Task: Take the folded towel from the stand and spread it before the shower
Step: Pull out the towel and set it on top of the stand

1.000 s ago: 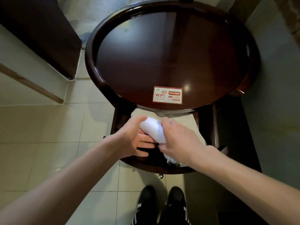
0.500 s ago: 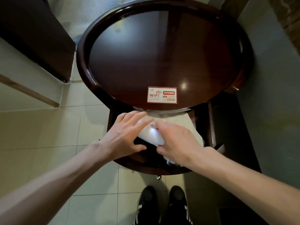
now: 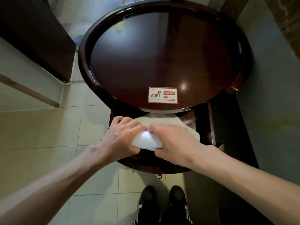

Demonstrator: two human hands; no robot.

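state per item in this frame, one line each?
folded towel: folded, on the lower shelf, far end under the stand top, near end gripped by both hands.
left hand: fingers curled round the towel's near left edge.
right hand: fingers curled round the towel's near right edge.
stand: upright on the tiled floor.
WiFi card: flat on the stand top, near its front edge.

White towel (image 3: 146, 141), dark brown stand (image 3: 84, 51).
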